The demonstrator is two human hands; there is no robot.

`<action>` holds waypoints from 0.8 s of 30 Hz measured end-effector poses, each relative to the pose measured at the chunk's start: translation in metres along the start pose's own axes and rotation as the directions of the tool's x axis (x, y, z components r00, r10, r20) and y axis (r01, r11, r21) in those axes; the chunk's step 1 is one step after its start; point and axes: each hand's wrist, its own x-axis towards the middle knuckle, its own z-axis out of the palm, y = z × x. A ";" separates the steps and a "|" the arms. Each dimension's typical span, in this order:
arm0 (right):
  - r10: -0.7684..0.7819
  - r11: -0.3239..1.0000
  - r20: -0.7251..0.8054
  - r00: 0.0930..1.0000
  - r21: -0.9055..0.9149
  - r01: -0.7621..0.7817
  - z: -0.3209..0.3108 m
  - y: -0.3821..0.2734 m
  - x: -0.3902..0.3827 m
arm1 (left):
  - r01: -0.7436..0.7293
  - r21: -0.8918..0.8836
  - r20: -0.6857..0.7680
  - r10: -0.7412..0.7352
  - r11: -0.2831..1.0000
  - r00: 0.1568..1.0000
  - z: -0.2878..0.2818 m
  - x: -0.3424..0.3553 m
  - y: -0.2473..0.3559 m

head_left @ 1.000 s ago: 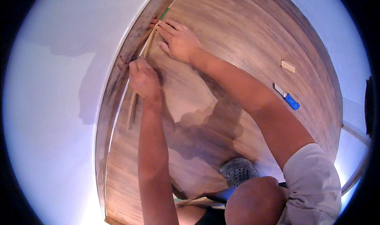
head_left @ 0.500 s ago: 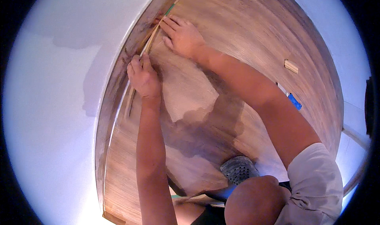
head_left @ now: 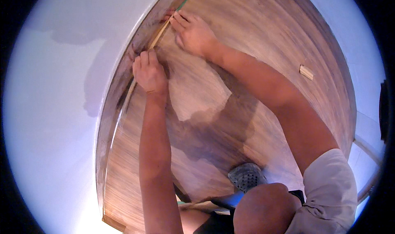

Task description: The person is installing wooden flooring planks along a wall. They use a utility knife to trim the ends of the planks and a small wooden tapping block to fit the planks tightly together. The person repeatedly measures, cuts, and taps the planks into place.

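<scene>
A thin, light-coloured wooden strip runs along the joint between the wood-grain floor and the brown baseboard. My left hand is closed, its bent fingers at the strip's near part. Farther along, my right hand is closed too, fingertips pinched together at the strip beside a green piece that looks like tape. My fingers cover the spots where they meet the strip. Nearer to me, a pale line follows the same joint below my left hand.
A small wooden block lies on the floor at right. The white wall rises at left. My grey perforated shoe and bare knee are at the lower middle. Shadows of my arms fall across the floor.
The strip, which stood slightly off the joint between my hands, now lies closer along it. My right hand has shifted slightly farther off. The blue-ended tool at right is now out of sight near my arm.
</scene>
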 end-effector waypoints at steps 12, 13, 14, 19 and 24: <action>0.006 1.000 -0.012 1.000 -0.013 -0.006 -0.002 -0.001 0.003 | 0.016 -0.070 0.052 -0.012 0.997 0.999 -0.026 -0.022 -0.003; 0.005 1.000 -0.008 1.000 -0.028 -0.005 0.000 0.000 0.002 | 0.016 -0.069 0.063 -0.011 0.997 0.998 -0.029 -0.027 -0.004; 0.014 1.000 0.002 1.000 -0.014 -0.014 -0.002 -0.003 0.002 | 0.039 -0.068 0.060 -0.035 0.997 0.998 -0.033 -0.033 -0.009; 0.019 0.999 -0.046 0.999 -0.046 -0.021 0.000 0.001 0.000 | 0.114 -0.056 0.092 -0.109 0.992 0.990 -0.048 -0.050 -0.025; -0.064 0.997 -0.037 0.997 0.045 0.066 0.000 -0.006 0.003 | 0.095 -0.103 0.100 -0.085 0.990 0.991 -0.045 -0.055 -0.030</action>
